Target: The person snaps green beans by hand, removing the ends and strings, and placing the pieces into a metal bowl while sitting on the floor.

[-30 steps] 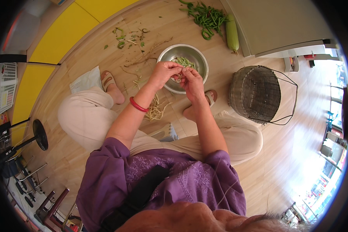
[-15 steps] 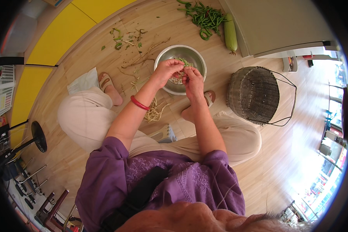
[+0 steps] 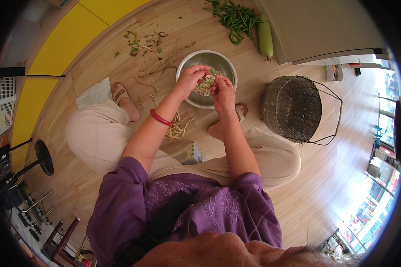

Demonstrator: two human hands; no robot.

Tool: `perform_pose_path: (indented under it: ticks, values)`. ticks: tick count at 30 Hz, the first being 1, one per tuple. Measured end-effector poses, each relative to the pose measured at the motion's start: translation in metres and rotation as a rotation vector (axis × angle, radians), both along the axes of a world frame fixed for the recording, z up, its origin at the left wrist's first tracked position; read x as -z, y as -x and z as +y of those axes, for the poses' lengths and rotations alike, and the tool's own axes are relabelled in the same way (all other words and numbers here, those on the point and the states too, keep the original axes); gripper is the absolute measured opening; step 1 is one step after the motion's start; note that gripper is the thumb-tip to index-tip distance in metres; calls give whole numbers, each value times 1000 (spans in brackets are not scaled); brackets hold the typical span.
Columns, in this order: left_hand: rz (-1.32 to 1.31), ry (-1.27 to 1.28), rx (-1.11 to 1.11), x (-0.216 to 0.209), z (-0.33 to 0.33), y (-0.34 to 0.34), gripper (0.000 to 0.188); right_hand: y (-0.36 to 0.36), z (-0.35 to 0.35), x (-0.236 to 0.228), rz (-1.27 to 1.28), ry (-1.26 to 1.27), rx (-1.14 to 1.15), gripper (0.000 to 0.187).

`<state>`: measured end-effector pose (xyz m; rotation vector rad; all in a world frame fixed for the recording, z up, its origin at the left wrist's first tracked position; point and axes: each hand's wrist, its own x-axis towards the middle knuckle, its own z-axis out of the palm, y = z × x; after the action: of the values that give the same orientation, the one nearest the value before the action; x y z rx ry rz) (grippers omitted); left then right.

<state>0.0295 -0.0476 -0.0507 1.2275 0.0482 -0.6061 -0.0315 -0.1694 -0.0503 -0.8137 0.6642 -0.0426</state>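
Both my hands are over a round steel bowl, fingertips close together but apart. My left hand, below a red bangle, is closed in a pinch. My right hand is pinched too, thumb against the fingers, at the bowl's right side. What each pinch holds is too small to make out. Short green and pale pieces, looking like broken bean pods, lie in the bowl, partly hidden by my hands. Long pale bean-like pods are heaped on the floor just below the bowl.
A dark woven basket with a wire handle lies tipped to the right. Green peppers and a long green gourd are at the far side by a cabinet. Plant scraps are scattered far left, and a white bag lies by my left foot.
My fingertips, together before, have drawn slightly apart above the bowl. More of the bowl's pieces show between them. The rest stays in place.
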Motion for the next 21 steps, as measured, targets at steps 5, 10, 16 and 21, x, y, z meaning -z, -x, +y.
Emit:
perform_pose_path:
  ticks: [5, 10, 16, 21]
  values:
    - [-105, -108, 212, 9, 1, 0, 24, 0, 0, -3, -8, -36, 47, 9]
    - [-34, -171, 140, 9, 0, 7, 21, -1, 2, -6, -22, -73, 73, 7]
    - [239, 106, 22, 5, 7, 4, 18, 4, -2, 1, -25, -81, 20, 8]
    - [354, 290, 40, -4, 8, 5, 24, 4, -2, -17, 67, 58, -106, 11]
